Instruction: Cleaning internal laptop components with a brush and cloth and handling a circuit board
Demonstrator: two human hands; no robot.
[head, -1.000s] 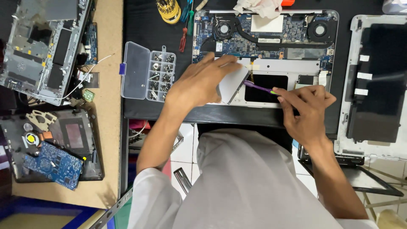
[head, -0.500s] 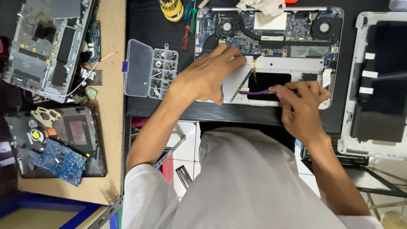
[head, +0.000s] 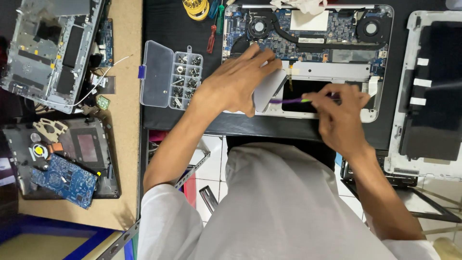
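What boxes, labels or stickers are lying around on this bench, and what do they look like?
Clear plastic screw box: left of the open laptop, lid open, compartments of screws, blue latch.
White rectangular label: top centre of the laptop's blue board.
Three white tape strips: on the black panel at the far right.
Yellow round sticker: on the dark laptop base, lower left.

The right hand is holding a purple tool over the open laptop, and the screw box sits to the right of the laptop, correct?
Not quite: in the head view the screw box sits left of the laptop. The right hand does hold the purple tool over it.
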